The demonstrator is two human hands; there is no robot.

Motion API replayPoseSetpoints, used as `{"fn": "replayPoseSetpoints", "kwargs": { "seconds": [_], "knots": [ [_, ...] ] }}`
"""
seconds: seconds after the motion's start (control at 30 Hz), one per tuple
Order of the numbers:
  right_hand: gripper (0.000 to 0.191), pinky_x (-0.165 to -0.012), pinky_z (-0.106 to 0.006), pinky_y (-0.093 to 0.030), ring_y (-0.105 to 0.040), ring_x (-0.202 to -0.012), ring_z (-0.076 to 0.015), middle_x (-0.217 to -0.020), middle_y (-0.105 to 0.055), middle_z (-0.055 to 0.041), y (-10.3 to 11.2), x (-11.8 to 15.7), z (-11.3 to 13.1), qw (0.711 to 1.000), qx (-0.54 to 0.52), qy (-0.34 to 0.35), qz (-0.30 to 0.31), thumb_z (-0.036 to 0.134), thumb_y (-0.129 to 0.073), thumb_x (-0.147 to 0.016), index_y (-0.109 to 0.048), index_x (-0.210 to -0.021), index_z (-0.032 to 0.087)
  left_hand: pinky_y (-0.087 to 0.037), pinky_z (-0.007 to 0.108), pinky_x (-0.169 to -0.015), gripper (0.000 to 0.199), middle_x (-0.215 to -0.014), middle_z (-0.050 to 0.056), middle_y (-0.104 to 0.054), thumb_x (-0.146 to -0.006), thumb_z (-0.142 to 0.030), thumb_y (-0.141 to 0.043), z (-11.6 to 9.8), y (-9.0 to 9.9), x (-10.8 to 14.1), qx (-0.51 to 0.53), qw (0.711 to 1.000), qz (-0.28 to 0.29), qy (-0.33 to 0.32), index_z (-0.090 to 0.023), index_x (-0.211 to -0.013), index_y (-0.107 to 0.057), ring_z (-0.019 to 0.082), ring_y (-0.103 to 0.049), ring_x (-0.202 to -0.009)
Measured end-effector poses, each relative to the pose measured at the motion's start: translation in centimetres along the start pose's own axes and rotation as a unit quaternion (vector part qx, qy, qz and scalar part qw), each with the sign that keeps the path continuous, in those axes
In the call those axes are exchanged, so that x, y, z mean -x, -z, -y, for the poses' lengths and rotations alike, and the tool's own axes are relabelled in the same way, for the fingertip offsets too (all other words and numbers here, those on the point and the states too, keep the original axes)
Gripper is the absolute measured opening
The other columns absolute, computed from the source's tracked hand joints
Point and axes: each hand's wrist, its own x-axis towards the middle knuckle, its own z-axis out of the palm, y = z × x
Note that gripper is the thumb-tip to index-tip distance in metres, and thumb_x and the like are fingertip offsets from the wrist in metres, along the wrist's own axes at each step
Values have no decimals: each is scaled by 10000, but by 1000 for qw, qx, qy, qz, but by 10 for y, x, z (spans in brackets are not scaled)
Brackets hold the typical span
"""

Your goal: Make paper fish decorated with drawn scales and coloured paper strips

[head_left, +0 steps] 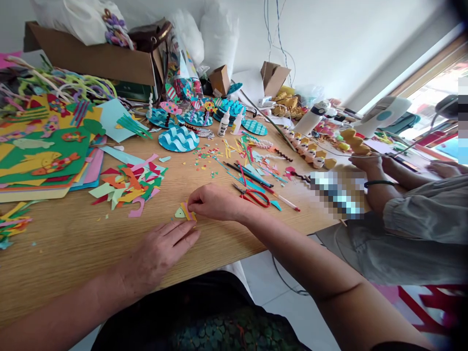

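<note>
A small paper fish (180, 213) with a pale green head, a drawn eye and yellow and pink stripes lies on the wooden table before me. My right hand (216, 202) comes in from the right, its thumb and fingers pinched together at the striped part of the fish and covering its rear end. Flat on the table just below, my left hand (157, 251) has its fingers stretched out, the tips at the fish's lower edge. Whether a separate strip sits between my right fingertips is hidden.
Colourful paper scraps (133, 185) lie left of the hands. Red-handled pliers (254, 195) and brushes are beyond my right hand. Two glue bottles (224, 123) stand behind, near a blue wavy disc (179, 140). Another person's hands and sleeve (420, 209) are at the right.
</note>
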Motion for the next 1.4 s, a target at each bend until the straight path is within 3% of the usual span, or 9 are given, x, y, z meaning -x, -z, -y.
{"fn": "replayPoseSetpoints", "kwargs": {
  "seconds": [0.2, 0.47, 0.67, 0.73, 0.87, 1.0, 1.13, 1.4],
  "knots": [
    [242, -507, -198, -290, -451, -545, -81, -659, -649, -18, -5, -9, -2, 999, 21, -18, 22, 190, -482, -761, -719, -768, 139, -483, 315, -771, 409, -1012, 63, -669, -847, -13, -270, -2, -4, -6, -5, 1000, -18, -4, -118, -1045, -612, 185, -575, -926],
    [264, -541, -194, -302, -504, -599, -80, -754, -683, -27, 5, -20, -3, 998, 32, -50, -31, 181, -480, -789, -722, -882, 133, -464, 313, -751, 400, -1007, 56, -672, -884, -41, -250, -3, -6, -7, -17, 999, -41, -1, -112, -1025, -617, 183, -557, -927],
    [254, -531, -196, -309, -507, -578, -86, -742, -694, -45, 4, -17, 1, 999, 47, -15, 24, 163, -485, -765, -730, -821, 128, -445, 309, -771, 399, -1033, 49, -664, -862, -30, -272, -3, -12, -2, -22, 999, -29, 2, -137, -1045, -610, 182, -551, -943],
    [268, -537, -202, -317, -531, -606, -99, -782, -703, -62, 2, -22, -2, 998, 61, -27, 4, 161, -472, -770, -728, -841, 122, -437, 305, -762, 397, -1048, 48, -660, -857, -31, -286, -5, -17, 1, -21, 999, -27, 12, -150, -1059, -607, 181, -546, -954],
    [285, -607, -194, -355, -591, -734, -115, -885, -707, -61, 6, -30, -13, 994, 53, -40, -91, 166, -452, -795, -712, -911, 142, -438, 289, -777, 426, -1066, 40, -655, -830, -25, -302, -4, -19, 3, -2, 999, -37, 32, -185, -1083, -605, 175, -541, -986],
    [268, -677, -192, -382, -604, -779, -116, -886, -704, -45, 22, -26, -36, 984, 59, -53, -162, 163, -460, -793, -699, -915, 158, -459, 228, -812, 466, -1058, 17, -669, -811, -2, -278, 5, 1, -6, 3, 999, -42, -16, -184, -1087, -607, 136, -571, -967],
    [288, -734, -193, -396, -608, -852, -124, -936, -704, -27, 45, -17, -78, 957, 100, -180, -201, 179, -456, -791, -694, -953, 194, -463, 196, -824, 453, -987, -3, -691, -796, -6, -300, 15, 17, -18, 10, 998, -62, -29, -199, -1052, -621, 118, -607, -879],
    [316, -800, -238, -402, -594, -956, -182, -991, -695, -72, 89, -7, -170, 907, 138, -327, -228, 136, -492, -744, -708, -974, 159, -479, 213, -743, 414, -919, 5, -670, -773, -13, -339, 10, 12, -56, 92, 994, -36, -45, -209, -1026, -601, 125, -595, -797]
  ]
}}
